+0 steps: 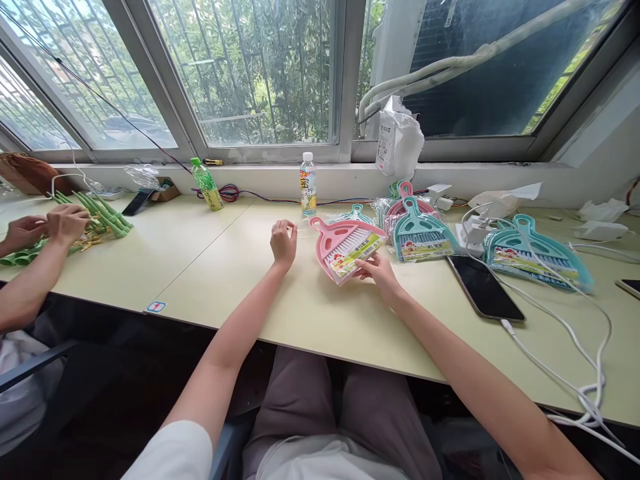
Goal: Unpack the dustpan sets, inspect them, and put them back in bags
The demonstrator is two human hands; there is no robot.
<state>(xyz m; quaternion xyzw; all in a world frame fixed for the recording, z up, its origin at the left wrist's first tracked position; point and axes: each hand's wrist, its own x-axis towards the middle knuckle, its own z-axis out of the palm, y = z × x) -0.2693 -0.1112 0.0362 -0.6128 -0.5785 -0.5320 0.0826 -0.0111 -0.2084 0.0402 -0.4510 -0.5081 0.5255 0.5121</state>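
My right hand grips the lower right edge of a pink dustpan and brush set. The set is tilted, its handle towards the far left, with white bristles and a yellow printed label facing up. My left hand rests on the table left of it, fingers curled in; whatever they may hold is hidden. Just behind lies a teal dustpan set, partly covered by the pink one. To the right are another wrapped teal dustpan set and a pink dustpan in clear plastic.
A drink bottle and a green bottle stand near the window. Rightward lie a phone, white cables, a power strip and another teal dustpan set. At left, a co-worker's hands handle green stalks.
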